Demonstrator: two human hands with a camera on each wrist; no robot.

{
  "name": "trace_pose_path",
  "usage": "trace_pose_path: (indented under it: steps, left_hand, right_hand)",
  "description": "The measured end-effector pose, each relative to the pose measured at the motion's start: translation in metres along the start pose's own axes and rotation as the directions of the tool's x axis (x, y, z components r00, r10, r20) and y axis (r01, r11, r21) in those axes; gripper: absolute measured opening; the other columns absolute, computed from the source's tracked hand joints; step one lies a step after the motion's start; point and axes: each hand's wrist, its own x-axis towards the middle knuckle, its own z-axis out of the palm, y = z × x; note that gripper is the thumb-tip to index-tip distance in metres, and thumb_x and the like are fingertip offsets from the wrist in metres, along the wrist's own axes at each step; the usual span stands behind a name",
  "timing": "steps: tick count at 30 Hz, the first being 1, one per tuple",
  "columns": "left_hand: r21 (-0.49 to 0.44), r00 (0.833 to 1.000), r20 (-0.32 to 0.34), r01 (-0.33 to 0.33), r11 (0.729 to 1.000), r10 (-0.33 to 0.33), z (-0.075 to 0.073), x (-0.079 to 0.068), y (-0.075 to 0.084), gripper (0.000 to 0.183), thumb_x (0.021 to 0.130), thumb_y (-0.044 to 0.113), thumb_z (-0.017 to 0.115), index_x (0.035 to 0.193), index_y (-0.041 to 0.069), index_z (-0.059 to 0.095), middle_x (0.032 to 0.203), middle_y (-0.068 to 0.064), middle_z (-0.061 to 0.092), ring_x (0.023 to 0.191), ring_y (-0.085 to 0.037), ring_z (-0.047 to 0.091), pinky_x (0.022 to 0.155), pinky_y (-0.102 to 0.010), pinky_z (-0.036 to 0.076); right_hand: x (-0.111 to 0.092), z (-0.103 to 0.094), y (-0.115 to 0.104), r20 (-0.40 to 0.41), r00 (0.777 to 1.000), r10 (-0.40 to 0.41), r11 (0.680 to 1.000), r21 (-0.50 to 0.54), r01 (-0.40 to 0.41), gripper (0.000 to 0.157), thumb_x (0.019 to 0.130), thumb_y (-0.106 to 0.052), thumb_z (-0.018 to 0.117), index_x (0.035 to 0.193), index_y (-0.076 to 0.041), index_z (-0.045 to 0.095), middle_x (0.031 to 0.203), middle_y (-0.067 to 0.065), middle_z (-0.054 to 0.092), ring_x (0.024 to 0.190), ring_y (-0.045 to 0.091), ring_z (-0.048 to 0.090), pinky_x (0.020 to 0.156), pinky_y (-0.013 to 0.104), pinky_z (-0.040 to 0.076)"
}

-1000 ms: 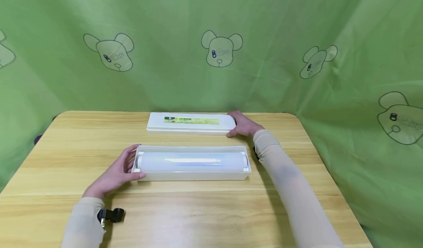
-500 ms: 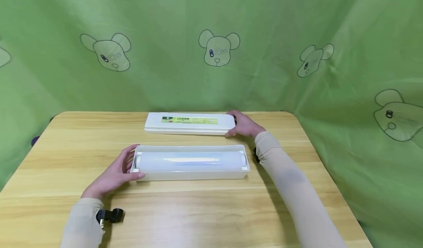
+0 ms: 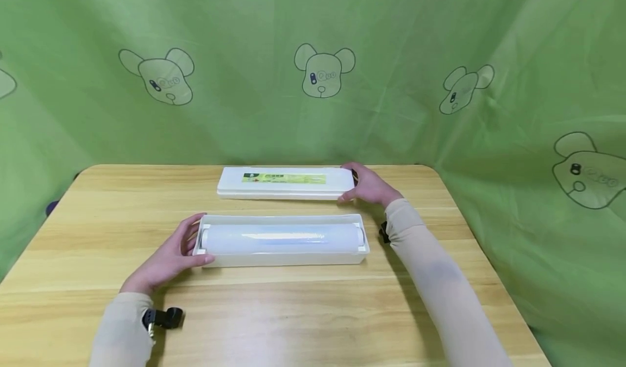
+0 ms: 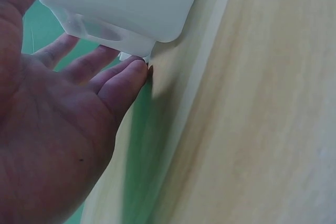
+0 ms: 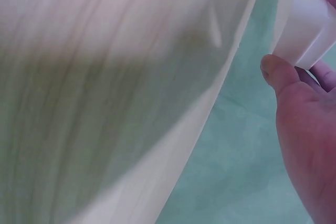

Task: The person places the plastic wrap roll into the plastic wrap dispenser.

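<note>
Left grip (image 3: 167, 257) half-spread round one end of white tray (image 3: 287, 260), right grip (image 3: 369, 185) likewise round lid (image 3: 285, 178), table strip (image 3: 288, 207) between.

Smooth white plastic, glossy film, wood grain, cloth.
Open box (image 3: 288, 260), center: smooth white plastic, soft sheen. Roll (image 3: 293, 241) inside: glossy, plastic-looking film, streaky highlight. Lid (image 3: 286, 189), upper center: smooth white plastic; label (image 3: 283, 178) slick, printed. Table (image 3: 313, 323): smooth wood-grain top, glare lower center. Curtain (image 3: 244, 111), top: green cloth, creased, faint sheen. Sleeves (image 3: 122, 331), lower corners: matt beige cloth.
</note>
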Motion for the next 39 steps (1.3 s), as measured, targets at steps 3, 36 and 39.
trace_pose_path:
  steps: [3, 36, 39]
  left_hand:
    - [-0.009, 1.0, 0.006, 0.007, 1.0, -0.007, 0.0, 0.0, -0.001, 0.103, 0.081, 0.009, 0.079, 0.156, 0.009, 0.009, 0.157, -0.026, 0.019, 0.141, -0.044, 0.023, 0.11, -0.038, 0.03]
    - [0.047, 1.0, 0.017, 0.018, 0.999, -0.019, -0.004, -0.001, 0.002, 0.105, 0.08, 0.012, 0.081, 0.155, 0.001, 0.009, 0.156, -0.026, 0.022, 0.139, -0.043, 0.029, 0.104, -0.023, 0.037]
    - [0.036, 1.0, 0.025, 0.011, 0.999, -0.012, -0.004, -0.001, 0.0, 0.105, 0.08, 0.01, 0.081, 0.155, 0.001, 0.008, 0.156, -0.026, 0.023, 0.138, -0.043, 0.03, 0.102, -0.021, 0.039]
  right_hand:
    - [-0.005, -0.004, 0.001, -0.007, 1.0, -0.001, 1.0, 0.016, 0.001, 0.097, 0.066, -0.017, 0.091, 0.146, -0.004, 0.037, 0.149, 0.018, 0.037, 0.137, 0.037, 0.033, 0.116, 0.05, 0.024]
    - [-0.03, -0.021, -0.008, -0.029, 0.996, -0.086, 0.969, 0.229, 0.091, 0.097, 0.065, -0.006, 0.091, 0.145, 0.002, 0.036, 0.139, 0.016, 0.045, 0.128, 0.034, 0.043, 0.108, 0.048, 0.039]
    - [-0.033, -0.022, -0.01, -0.028, 0.996, -0.088, 0.971, 0.223, 0.092, 0.097, 0.065, -0.007, 0.091, 0.145, 0.002, 0.036, 0.14, 0.017, 0.044, 0.127, 0.034, 0.044, 0.106, 0.047, 0.041]
